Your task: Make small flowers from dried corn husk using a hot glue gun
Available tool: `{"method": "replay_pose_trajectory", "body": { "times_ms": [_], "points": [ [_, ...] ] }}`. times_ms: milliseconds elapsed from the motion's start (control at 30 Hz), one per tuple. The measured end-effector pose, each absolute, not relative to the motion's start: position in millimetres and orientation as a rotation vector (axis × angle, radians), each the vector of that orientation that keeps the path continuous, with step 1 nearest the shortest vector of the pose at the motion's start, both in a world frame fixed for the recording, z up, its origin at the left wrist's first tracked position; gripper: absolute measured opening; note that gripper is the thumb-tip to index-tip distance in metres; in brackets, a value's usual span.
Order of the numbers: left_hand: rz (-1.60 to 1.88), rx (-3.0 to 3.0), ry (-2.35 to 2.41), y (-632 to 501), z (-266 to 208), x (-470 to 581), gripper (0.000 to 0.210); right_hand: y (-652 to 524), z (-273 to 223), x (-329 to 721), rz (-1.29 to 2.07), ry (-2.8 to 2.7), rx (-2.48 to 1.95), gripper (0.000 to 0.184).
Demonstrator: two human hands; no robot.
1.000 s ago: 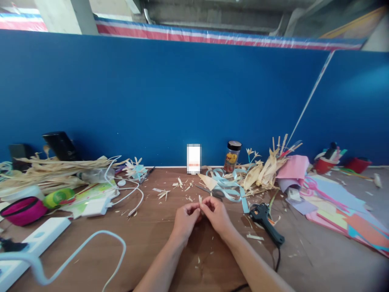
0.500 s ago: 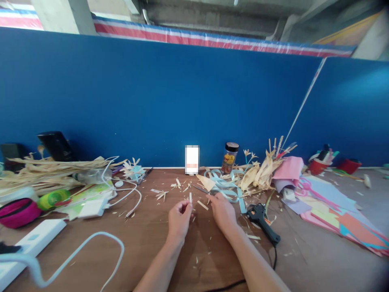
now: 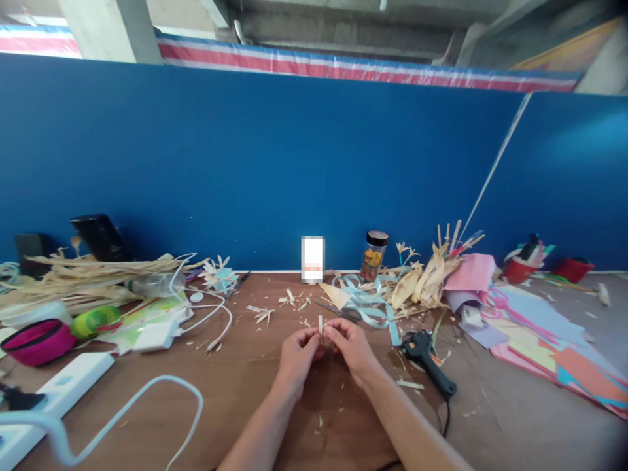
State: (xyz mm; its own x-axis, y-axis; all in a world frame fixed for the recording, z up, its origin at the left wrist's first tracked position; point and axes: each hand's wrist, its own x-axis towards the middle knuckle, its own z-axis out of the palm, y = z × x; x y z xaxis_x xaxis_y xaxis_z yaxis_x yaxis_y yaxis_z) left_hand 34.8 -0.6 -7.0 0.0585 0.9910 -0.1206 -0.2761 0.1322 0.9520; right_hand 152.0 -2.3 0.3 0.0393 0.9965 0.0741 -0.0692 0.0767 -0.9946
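A small pale strip of dried husk (image 3: 320,321) stands upright between my two hands over the middle of the table. My left hand (image 3: 298,361) is closed, thumb and fingertips pinching it from the left. From the right, my right hand (image 3: 351,350) is pinched against the same spot, its fingertips almost touching the left ones; they hide the strip's lower part. Just beyond lie dark scissors (image 3: 337,311), partly under light blue ribbon (image 3: 380,316). Small husk scraps (image 3: 290,297) and a husk flower shape (image 3: 263,315) are scattered behind my left hand.
A black glue gun (image 3: 428,363) lies right of my hands, its cable running forward. Behind it stand a jar (image 3: 374,256) and a husk bundle (image 3: 429,281). Coloured paper (image 3: 583,366) covers the right. At left are a power strip (image 3: 59,396), white cables and more husks (image 3: 98,268).
My right hand has moved left from beside the scissors to meet my left hand at the strip. A loose strip that lay between the hands no longer shows on the table.
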Motion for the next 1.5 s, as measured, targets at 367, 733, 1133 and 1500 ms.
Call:
{"method": "replay_pose_trajectory", "body": {
  "times_ms": [367, 733, 1133, 1500],
  "points": [
    [1.124, 1.028, 1.022, -4, -6, 36, 0.027, -2, -4, 149, 1.312, -0.897, -1.052, 0.026],
    [1.103, 1.134, 0.979, -4, -9, 37, 0.027, -2, -11, 148, 1.398, -0.847, -1.006, 0.028],
    [1.140, 1.074, 1.015, -4, -11, 37, 0.027, -2, -7, 148, 1.364, -0.830, -1.020, 0.024],
    [1.124, 1.040, 1.022, -4, -6, 38, 0.027, -1, -11, 149, 1.314, -0.854, -1.032, 0.033]
  ]
}}
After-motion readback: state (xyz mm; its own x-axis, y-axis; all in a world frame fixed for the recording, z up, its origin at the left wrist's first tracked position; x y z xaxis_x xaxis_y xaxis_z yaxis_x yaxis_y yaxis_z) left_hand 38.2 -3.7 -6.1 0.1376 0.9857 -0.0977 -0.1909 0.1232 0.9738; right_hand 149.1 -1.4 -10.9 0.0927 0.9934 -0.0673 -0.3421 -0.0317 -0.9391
